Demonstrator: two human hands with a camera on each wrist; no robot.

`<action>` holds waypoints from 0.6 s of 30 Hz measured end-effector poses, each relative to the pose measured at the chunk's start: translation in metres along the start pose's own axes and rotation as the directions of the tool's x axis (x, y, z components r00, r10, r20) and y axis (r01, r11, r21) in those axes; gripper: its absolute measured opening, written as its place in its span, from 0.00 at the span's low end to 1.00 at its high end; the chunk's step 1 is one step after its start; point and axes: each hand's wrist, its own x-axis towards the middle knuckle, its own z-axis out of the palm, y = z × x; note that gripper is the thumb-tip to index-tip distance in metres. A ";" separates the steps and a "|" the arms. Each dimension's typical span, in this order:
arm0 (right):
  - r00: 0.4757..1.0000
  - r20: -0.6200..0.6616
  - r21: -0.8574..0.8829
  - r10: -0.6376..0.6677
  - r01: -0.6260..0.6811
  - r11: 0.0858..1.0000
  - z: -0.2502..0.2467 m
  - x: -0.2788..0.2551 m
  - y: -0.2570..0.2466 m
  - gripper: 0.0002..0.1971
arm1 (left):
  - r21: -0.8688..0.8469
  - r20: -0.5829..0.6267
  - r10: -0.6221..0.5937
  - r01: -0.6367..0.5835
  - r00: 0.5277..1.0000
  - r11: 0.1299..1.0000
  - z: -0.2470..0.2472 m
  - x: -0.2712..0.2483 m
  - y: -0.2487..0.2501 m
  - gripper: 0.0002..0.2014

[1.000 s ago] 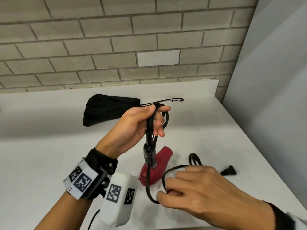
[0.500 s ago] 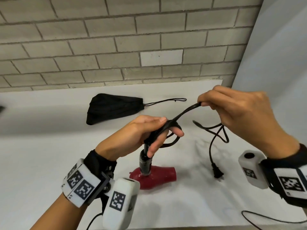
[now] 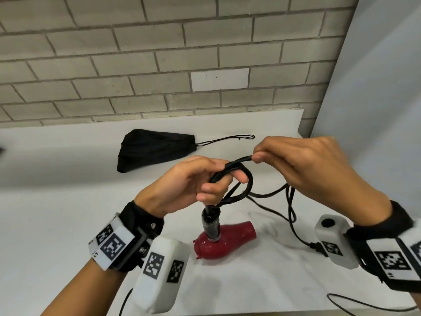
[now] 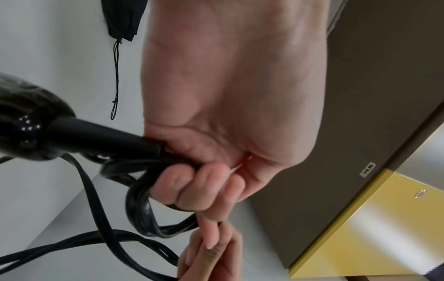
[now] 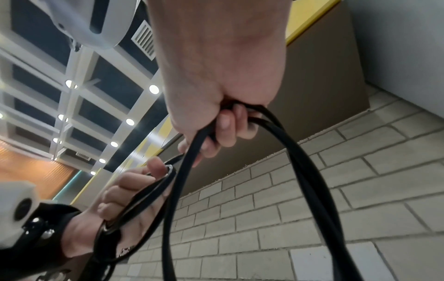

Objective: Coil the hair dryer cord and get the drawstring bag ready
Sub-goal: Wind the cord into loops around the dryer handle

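Observation:
A red hair dryer with a black handle hangs just above or on the white table, held up by its black cord. My left hand grips several cord loops near the handle; the left wrist view shows the same loops under curled fingers. My right hand pinches the cord close by, and the rest trails down to the plug. In the right wrist view the cord runs through the right fist. A black drawstring bag lies flat behind.
A brick wall backs the table, and a grey panel closes the right side. The bag's drawstring stretches right along the table. Another thin cable lies near the front right edge.
My right hand rose from the table with the cord, then moved left to meet the left hand, laying another loop. The dryer swung so its nozzle points right.

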 end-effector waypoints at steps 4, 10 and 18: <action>0.994 0.102 0.076 -0.033 0.025 0.997 -0.001 0.000 0.011 0.21 | 0.079 0.002 -0.009 0.009 1.000 0.997 0.005 -0.003 -0.002 0.17; 0.935 0.344 0.091 -0.091 0.063 0.994 -0.003 -0.002 0.054 0.23 | 0.169 -0.178 -0.067 0.098 0.982 0.981 -0.001 -0.007 0.010 0.18; 0.782 0.586 -0.362 0.213 0.018 0.932 -0.008 -0.035 0.121 0.12 | 0.055 -0.332 0.050 -0.034 0.942 0.998 -0.040 -0.053 0.035 0.17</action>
